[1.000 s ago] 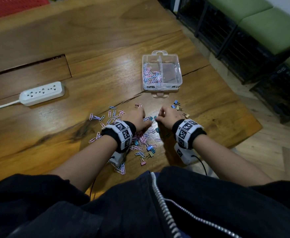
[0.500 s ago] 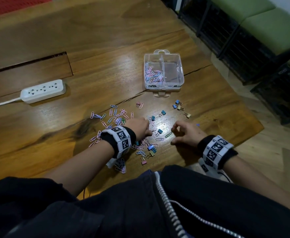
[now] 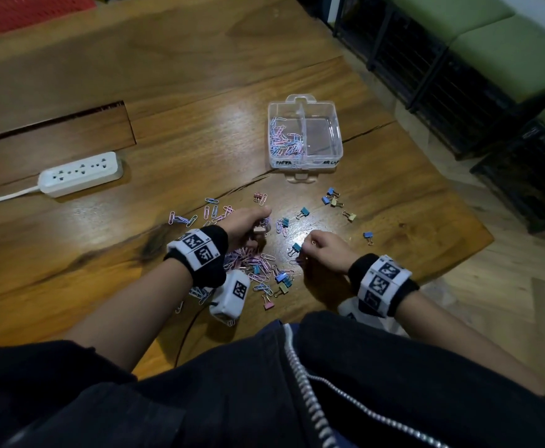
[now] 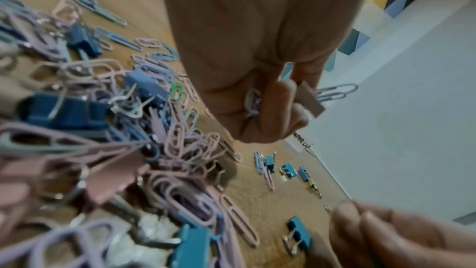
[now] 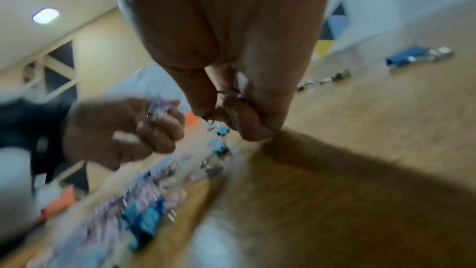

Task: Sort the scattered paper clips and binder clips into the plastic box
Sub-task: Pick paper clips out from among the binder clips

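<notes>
You are partway through. The clear plastic two-compartment box (image 3: 303, 134) already holds a heap of pink and blue paper clips in its left compartment (image 3: 284, 140); its right compartment looks bare, so no binder clips appear sorted yet.

Most of the work is left. The main tangled pile of pastel paper clips and small binder clips (image 3: 261, 266) lies on the wooden table (image 3: 103, 247) well in front of the box, toward you, too many to count. A looser scatter of paper clips (image 3: 206, 213) sits to the front-left of the box. Nearer the box's front-right you can count about six loose binder clips, blue and tan, including a cluster of three (image 3: 331, 198).

Your left hand (image 3: 248, 226) is curled around a small bunch of paper clips (image 4: 253, 99). Your right hand (image 3: 324, 245) is closed, pinching a wire handle (image 5: 230, 95) between fingertips; a teal binder clip (image 3: 296, 248) lies at its fingertips, though whether that is the piece held, you cannot tell.
</notes>
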Tool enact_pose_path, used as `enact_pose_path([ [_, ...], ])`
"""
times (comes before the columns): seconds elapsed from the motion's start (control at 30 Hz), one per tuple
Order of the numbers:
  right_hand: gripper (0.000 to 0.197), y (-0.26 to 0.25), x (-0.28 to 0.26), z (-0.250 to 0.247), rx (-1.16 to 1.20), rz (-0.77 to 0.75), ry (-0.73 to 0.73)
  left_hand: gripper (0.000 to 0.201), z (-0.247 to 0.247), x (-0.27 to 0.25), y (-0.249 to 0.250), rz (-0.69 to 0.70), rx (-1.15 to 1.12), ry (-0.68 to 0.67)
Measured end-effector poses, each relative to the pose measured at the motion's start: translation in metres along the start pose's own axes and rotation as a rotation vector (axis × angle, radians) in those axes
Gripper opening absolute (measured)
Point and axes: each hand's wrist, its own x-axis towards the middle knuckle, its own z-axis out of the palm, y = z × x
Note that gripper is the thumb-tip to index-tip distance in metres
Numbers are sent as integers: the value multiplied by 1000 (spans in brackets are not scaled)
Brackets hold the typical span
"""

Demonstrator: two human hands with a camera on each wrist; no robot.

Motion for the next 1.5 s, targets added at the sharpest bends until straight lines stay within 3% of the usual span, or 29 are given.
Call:
enact_pose_path([
  [0.1, 23, -3, -4, -10, 512, 63, -65, 11, 3, 0, -1, -9, -46, 47],
  [0.17, 25, -4, -5, -14, 673, 82, -100, 15, 3, -1, -1, -7, -127, 47],
  [0.23, 26, -6, -6, -16, 594, 89, -137, 20, 3, -2, -1, 5, -181, 25],
  [0.37, 27, -15, -6, -8, 203, 95, -239, 14, 1, -2, -3, 38, -70, 27],
  [0.43, 29, -14, -1, -4, 78, 55, -131, 13, 0, -1, -5, 48, -26, 55],
  [0.5, 28, -14, 2, -4, 87, 42, 53, 14, -1, 0, -6, 58, 12, 85],
  [0.57, 25, -15, 3, -5, 147, 24, 143, 16, 0, 1, -6, 97, 4, 91],
  [0.7, 19, -23, 2, 5, 46, -53, 139, 20, 12, -1, 0, 173, -76, 91],
  [0.97, 16, -41, 5, 15, 56, -117, 259, 32, 28, -2, 1, 164, -171, 26],
  [1.1, 20, -37, 7, 12, 132, -86, 223, 23, 21, 4, -4, 176, -229, 115],
  [1.2, 16, -24, 9, 1, 123, -38, 273, 18, 11, 6, -5, 124, -236, 190],
  [1.37, 18, -2, 9, -13, -4, 35, 374, 26, -6, 0, -7, 64, -358, 59],
  [1.43, 19, -2, 2, -10, -72, 12, 341, 27, -9, -2, -8, 53, -370, 19],
  [1.5, 23, -4, -5, -4, -141, -7, 219, 29, -9, -4, -8, 36, -317, 15],
])
